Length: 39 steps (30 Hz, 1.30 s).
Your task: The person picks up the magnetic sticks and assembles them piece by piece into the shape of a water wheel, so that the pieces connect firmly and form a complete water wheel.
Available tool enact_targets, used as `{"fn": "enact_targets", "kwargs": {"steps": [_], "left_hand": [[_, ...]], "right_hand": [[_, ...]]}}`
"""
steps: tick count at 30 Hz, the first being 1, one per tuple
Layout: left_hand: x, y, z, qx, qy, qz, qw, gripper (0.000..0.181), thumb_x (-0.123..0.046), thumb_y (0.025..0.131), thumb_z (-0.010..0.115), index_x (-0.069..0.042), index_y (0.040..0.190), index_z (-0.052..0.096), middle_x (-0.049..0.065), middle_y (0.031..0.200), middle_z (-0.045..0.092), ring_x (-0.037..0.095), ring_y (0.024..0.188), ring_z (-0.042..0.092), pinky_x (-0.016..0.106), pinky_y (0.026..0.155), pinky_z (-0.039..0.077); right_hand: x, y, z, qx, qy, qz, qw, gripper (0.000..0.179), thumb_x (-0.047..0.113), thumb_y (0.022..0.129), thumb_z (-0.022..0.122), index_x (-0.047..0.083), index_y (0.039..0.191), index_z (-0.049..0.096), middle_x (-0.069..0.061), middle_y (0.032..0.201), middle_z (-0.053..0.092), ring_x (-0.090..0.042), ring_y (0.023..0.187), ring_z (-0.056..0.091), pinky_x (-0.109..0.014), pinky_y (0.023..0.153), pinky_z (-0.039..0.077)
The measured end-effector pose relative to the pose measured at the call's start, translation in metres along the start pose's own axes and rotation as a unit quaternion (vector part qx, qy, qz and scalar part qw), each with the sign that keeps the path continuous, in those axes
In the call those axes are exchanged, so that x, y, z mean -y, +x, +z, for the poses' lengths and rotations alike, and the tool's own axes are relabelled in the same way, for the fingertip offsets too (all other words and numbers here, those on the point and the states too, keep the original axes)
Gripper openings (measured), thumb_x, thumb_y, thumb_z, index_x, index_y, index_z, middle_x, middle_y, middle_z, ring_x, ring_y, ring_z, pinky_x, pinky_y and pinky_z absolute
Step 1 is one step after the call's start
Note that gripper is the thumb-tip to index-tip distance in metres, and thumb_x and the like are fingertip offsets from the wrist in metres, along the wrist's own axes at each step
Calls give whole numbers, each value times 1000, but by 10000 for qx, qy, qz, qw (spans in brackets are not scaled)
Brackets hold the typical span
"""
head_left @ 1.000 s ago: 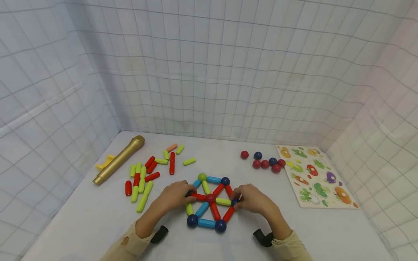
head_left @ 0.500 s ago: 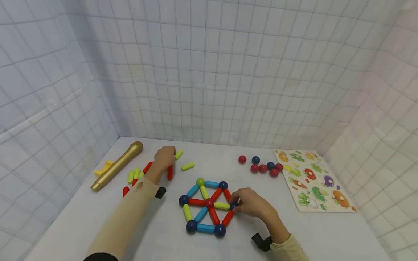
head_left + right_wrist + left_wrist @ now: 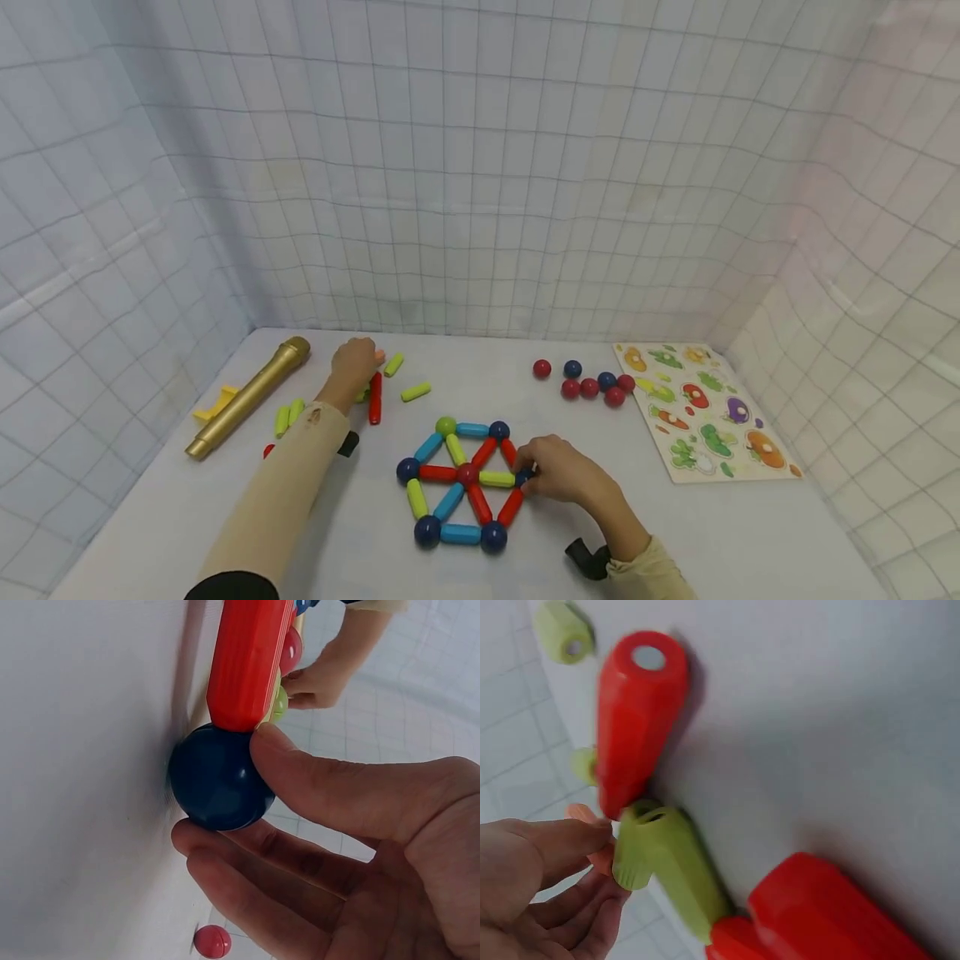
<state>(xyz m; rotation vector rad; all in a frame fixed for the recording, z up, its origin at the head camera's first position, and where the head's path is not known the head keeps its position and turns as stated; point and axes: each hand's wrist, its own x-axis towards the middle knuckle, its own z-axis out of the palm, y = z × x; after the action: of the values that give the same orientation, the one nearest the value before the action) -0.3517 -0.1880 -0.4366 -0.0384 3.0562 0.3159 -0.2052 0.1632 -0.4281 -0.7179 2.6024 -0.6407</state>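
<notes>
A flat wheel of magnetic rods and balls lies on the table, with a red ball (image 3: 467, 474) at its hub. My right hand (image 3: 562, 472) holds the dark blue ball (image 3: 221, 777) at the wheel's right corner between thumb and fingers. A red rod (image 3: 251, 667) joins that ball. Far left, my left hand (image 3: 354, 363) pinches an orange magnetic rod (image 3: 600, 859) between thumb and fingers. Right against it stand a short green rod (image 3: 632, 855) and a red rod (image 3: 641, 712). In the head view this hand and sleeve hide part of the rod pile.
A gold toy microphone (image 3: 247, 400) and a yellow piece (image 3: 216, 403) lie at the left. Loose green rods (image 3: 416, 392) are scattered at the back. Several red and blue balls (image 3: 590, 387) sit back right, beside a vegetable puzzle board (image 3: 708, 417).
My left hand has let go of the wheel's left ball and reached up-left to the loose rods, onto the orange one. My right hand stays on its ball. The head view has shifted slightly.
</notes>
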Motion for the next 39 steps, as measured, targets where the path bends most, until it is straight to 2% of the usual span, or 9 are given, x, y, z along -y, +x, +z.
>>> {"fn": "enact_targets", "kwargs": {"steps": [7, 9, 12, 16, 20, 22, 26, 31, 39], "left_hand": [[1, -15, -11, -654, -817, -107, 9945, 28, -17, 100, 52, 7, 112, 60, 27, 105, 63, 38, 88, 64, 46, 74, 55], [0, -27, -10, -878, -1228, -37, 9885, 30, -20, 98, 55, 6, 114, 58, 27, 107, 64, 39, 91, 64, 48, 77, 53], [-16, -53, -8, -967, -2110, 270, 9723, 33, -20, 92, 65, 2, 116, 57, 23, 109, 67, 35, 95, 65, 47, 81, 53], [-51, -100, 6, -454, -3067, 869, 9467, 35, -22, 84, 76, -5, 110, 61, 14, 106, 72, 26, 95, 68, 39, 80, 56], [-79, -138, 25, 258, -3284, 1395, 9338, 33, -21, 80, 80, -9, 105, 63, 8, 101, 75, 20, 92, 70, 36, 81, 57], [-89, -149, 31, 500, -3251, 1488, 9326, 33, -22, 79, 81, -11, 104, 62, 6, 100, 75, 18, 90, 69, 36, 81, 57], [-100, -159, 39, 669, -3059, 1594, 9362, 32, -24, 80, 80, -14, 103, 60, 7, 100, 75, 19, 90, 68, 35, 77, 56], [-103, -162, 47, 822, -2979, 1587, 9377, 31, -24, 80, 80, -14, 102, 60, 6, 100, 75, 19, 91, 69, 35, 78, 58], [-105, -159, 51, 782, -2969, 1599, 9382, 32, -25, 83, 78, -11, 108, 64, 7, 102, 75, 20, 93, 71, 38, 80, 58]], "right_hand": [[4, 0, 0, -50, -74, 129, 9999, 22, 7, 79, 78, 11, 100, 74, 0, 92, 69, -15, 89, 54, -38, 84, 52], [5, 0, 3, -9, -78, 123, 9999, 22, 8, 79, 77, 11, 100, 74, 0, 92, 69, -15, 89, 54, -39, 85, 52], [5, 1, 3, -11, -63, 90, 9999, 21, 7, 79, 77, 10, 100, 74, 0, 92, 69, -15, 87, 54, -39, 84, 52], [4, 1, 4, 1, -46, 104, 9999, 21, 7, 79, 78, 11, 98, 73, 0, 91, 68, -15, 87, 54, -39, 83, 52], [3, 1, 4, 22, -47, 96, 9999, 20, 7, 79, 78, 11, 97, 73, 1, 90, 68, -15, 87, 54, -39, 84, 52], [3, 1, 4, 22, -67, 80, 9999, 20, 7, 79, 78, 11, 97, 73, 1, 90, 68, -15, 87, 54, -39, 83, 52], [3, 1, 4, 40, -123, 84, 9999, 19, 8, 79, 77, 11, 97, 73, 1, 89, 66, -14, 84, 53, -37, 82, 52], [3, 2, 5, 71, -182, 29, 9998, 19, 8, 80, 77, 11, 98, 73, 2, 88, 66, -12, 82, 53, -35, 80, 53], [2, 3, 6, 39, -195, 53, 9998, 19, 7, 80, 77, 10, 98, 73, 2, 89, 67, -13, 84, 54, -36, 83, 53]]}}
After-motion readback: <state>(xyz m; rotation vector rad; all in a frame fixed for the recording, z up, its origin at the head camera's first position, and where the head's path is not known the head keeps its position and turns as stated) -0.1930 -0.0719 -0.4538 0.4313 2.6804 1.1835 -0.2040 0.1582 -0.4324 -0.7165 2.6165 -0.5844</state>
